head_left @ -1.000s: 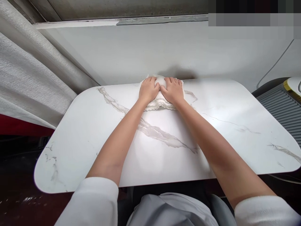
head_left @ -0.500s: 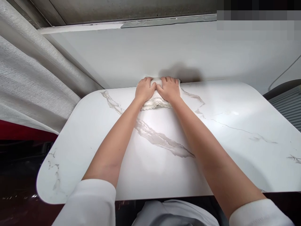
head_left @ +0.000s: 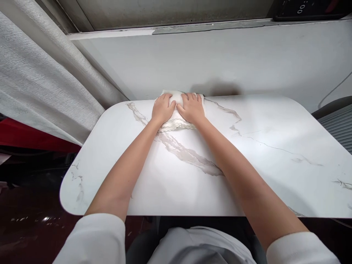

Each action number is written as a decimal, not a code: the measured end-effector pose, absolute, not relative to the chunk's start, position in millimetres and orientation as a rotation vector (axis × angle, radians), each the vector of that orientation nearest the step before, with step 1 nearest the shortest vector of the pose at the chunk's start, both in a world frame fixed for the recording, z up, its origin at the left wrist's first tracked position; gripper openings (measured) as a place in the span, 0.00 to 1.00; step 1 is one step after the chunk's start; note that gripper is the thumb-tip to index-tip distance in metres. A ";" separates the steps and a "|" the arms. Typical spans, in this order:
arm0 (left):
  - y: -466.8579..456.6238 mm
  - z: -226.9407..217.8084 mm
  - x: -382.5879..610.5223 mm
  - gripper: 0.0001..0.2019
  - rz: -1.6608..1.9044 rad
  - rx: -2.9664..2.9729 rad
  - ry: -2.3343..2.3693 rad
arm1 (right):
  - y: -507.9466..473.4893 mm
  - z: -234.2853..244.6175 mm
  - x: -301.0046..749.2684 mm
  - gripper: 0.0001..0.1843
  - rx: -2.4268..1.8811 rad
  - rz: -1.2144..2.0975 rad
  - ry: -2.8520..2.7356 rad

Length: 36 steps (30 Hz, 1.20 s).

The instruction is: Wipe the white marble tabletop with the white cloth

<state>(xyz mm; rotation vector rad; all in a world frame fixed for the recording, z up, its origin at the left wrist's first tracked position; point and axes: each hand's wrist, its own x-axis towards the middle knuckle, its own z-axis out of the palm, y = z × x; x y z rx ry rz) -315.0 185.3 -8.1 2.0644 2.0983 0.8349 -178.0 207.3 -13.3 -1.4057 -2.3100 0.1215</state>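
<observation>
A folded white cloth [head_left: 177,119] with ruffled front edges lies at the far edge of the white marble-patterned table [head_left: 170,198]. My left hand [head_left: 162,109] rests palm down on the cloth's left part, its fingers pointing to the wall. On the right part lies my right hand [head_left: 191,107], also palm down with fingers spread. Both thumbs point inward and nearly meet over the middle. The cloth's underside and whatever lies below it are hidden.
A white wall panel [head_left: 165,62] rises right behind the table. Grey-white curtains [head_left: 52,73] hang at the left, above a red cloth [head_left: 35,137]. A dark device with lit digits [head_left: 310,9] stands on the ledge at upper right. A ribbed grey object [head_left: 338,124] adjoins the table's right side.
Both hands have slid left along the table's far edge, and the cloth has moved with them. My view has shifted slightly, so the device on the ledge now shows.
</observation>
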 end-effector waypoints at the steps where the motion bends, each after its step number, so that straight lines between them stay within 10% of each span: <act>1: 180.1 -8.9 -314.5 0.20 0.836 2.074 2.105 | 202.8 -12.6 -176.9 0.25 -1.400 0.136 -2.317; 36: -87.5 2.1 -343.5 0.23 0.598 2.274 2.001 | -62.1 5.0 -170.5 0.25 -1.003 0.845 -2.252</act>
